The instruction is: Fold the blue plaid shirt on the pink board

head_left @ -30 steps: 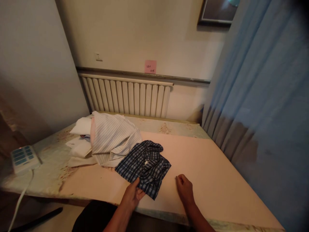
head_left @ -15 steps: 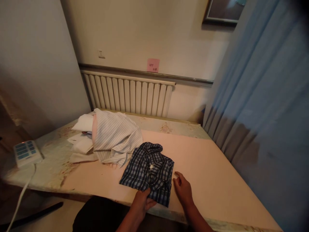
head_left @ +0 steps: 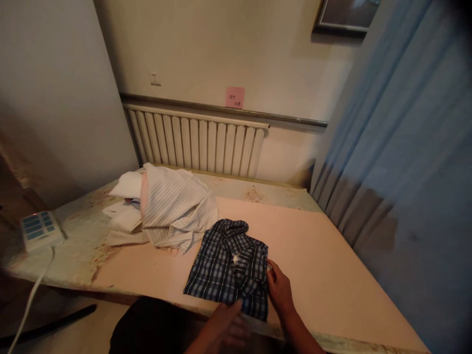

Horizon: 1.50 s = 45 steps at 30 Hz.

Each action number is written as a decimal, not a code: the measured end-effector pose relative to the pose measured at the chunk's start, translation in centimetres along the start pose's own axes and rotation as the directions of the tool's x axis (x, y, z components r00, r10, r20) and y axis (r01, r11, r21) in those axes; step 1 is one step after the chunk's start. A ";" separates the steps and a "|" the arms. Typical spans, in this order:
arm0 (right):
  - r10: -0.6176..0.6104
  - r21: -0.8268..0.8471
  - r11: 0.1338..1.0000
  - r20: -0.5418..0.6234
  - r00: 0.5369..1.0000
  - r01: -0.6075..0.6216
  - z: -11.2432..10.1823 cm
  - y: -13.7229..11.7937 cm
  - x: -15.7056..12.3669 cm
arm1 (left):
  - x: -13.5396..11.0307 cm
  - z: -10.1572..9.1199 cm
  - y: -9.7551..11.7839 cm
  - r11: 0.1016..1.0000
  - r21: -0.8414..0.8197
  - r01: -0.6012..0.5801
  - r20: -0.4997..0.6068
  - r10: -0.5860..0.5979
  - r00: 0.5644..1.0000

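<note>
Cloth in dark plaid [head_left: 217, 270] lies partly bunched on the pink sheet [head_left: 320, 265], just beside the striped cloth [head_left: 177, 199]. From where I stand, the left hand [head_left: 225, 325] is a blur at the plaid's near edge, thumb against it, fingers loosely spread; I can't tell whether it grips. The right hand [head_left: 280, 289] is half curled, fingertips at the right edge; whether they pinch, I can't tell.
</note>
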State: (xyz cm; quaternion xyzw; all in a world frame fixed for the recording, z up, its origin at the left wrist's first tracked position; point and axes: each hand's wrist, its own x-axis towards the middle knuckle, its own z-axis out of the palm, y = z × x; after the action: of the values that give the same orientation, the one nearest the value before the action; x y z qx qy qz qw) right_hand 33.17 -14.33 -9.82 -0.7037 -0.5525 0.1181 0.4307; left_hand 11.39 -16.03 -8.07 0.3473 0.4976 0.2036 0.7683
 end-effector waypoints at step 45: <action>0.329 0.728 0.640 0.030 0.944 -0.246 -2.2 -4.1 12.7 | 2.8 -9.5 4.5 0.083 0.993 0.088 -0.112 0.905 0.411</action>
State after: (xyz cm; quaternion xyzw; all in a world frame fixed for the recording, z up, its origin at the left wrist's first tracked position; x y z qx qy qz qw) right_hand 36.39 -4.09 -1.52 -0.5609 -0.3184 0.3556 0.6764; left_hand 4.11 -8.02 -9.00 0.7418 0.6263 0.2388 -0.0210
